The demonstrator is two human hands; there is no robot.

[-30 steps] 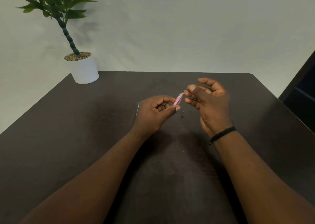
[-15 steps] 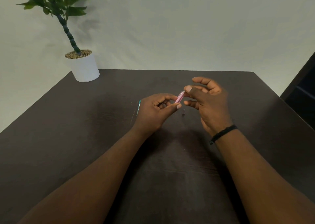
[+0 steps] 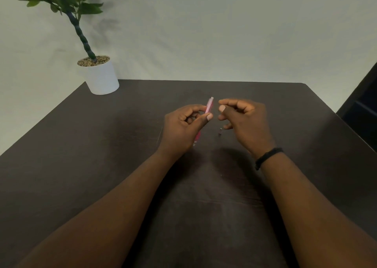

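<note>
Compared with half a second ago, the right hand (image 3: 244, 120) is no longer touching the top end of the pink pen (image 3: 209, 104). It is now sitting just beside it, with a narrow gap showing between them. The pen is standing steeper than before, and its lower tip is now poking out beneath the left hand (image 3: 183, 127). The left hand is pinching the pen's barrel between thumb and forefinger above the middle of the dark table (image 3: 102, 165), with the other fingers curling in behind. The pen is looking slim and translucent pink, paler at its upper end, and is tilting with its top away from the person. The right hand's fingers are curling inward with thumb and forefinger close together, but I cannot tell whether they are pinching anything. A small dark piece (image 3: 220, 130) is lying on the table under the right hand's fingers, near the pen but apart from it.
</note>
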